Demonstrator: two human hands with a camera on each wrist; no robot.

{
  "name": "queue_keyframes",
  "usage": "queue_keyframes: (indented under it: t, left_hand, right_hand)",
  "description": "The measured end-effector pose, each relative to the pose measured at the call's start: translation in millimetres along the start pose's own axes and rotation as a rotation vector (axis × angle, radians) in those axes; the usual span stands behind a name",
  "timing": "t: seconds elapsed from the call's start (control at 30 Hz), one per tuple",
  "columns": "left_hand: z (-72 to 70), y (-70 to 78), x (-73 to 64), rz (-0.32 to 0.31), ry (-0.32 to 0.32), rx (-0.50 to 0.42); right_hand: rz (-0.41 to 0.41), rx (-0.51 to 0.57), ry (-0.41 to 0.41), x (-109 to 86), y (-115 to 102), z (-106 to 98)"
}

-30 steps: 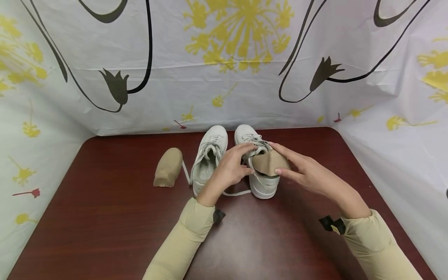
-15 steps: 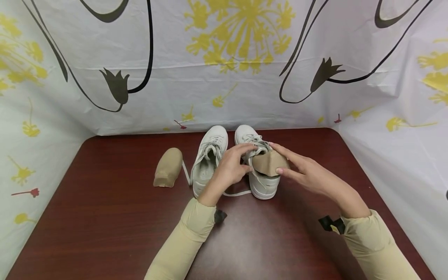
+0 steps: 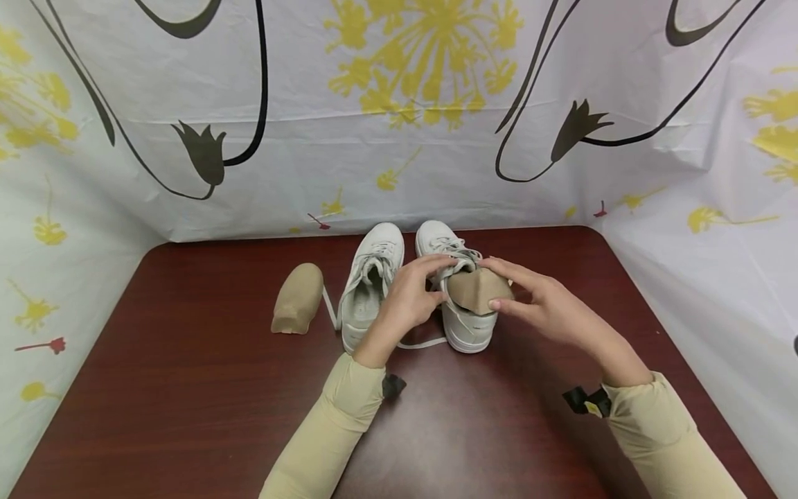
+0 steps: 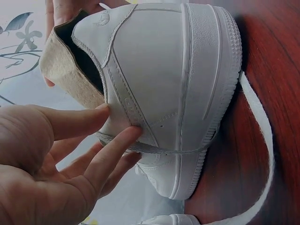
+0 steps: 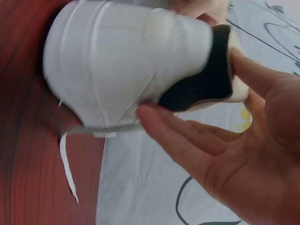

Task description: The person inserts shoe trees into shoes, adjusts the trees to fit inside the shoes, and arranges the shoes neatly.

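In the head view the right-hand white sneaker (image 3: 469, 335) stands on the table, toe pointing away. A tan moulded paper shoe insert (image 3: 479, 291) sticks up out of its opening. My left hand (image 3: 410, 294) holds the sneaker's left side; in the left wrist view its thumb is at the collar, with fingertips on the side panel and lace (image 4: 164, 151). On the other side my right hand (image 3: 551, 308) grips the insert, thumb on its raised edge. One right fingertip touches the sneaker's side in the right wrist view. The insert's lower part is hidden inside.
A second white sneaker (image 3: 361, 305), unlaced at the top, stands just left of the first. Further left lies another tan insert (image 3: 298, 299). Loose laces (image 3: 424, 344) trail on the dark red table (image 3: 187, 388). A patterned white sheet (image 3: 280, 180) hangs behind.
The right hand's fingers have shifted slightly along the insert and collar. Both sneakers and the left hand stay practically where they were.
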State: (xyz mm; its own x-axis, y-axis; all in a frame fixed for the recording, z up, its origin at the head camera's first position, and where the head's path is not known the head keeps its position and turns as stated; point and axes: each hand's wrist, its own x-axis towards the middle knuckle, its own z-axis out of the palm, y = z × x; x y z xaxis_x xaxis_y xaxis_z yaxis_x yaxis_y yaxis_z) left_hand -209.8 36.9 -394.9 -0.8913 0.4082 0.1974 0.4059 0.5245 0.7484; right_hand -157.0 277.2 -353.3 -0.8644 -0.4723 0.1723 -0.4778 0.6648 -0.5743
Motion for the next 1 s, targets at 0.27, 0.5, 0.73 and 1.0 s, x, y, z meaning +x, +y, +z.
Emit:
queue_keyframes:
  t: [0.27,0.5,0.73,1.0]
  left_hand:
    - [0.6,1.5,0.0,-0.009,0.013,-0.006]
    - [1.7,3.1,1.5,-0.005,0.044,-0.019]
    - [0.9,2.9,2.6,0.003,0.050,-0.020]
    - [-0.3,-1.6,1.4,-0.003,0.047,-0.015]
  right_hand:
    - [0.136,0.120,-0.058,5.2,-1,-6]
    - [0.214,0.141,-0.078,5.3,-3,-7]
    - [0.224,0.118,-0.058,8.4,-7,-7]
    - [0.221,0.103,-0.040,11.1,-7,0]
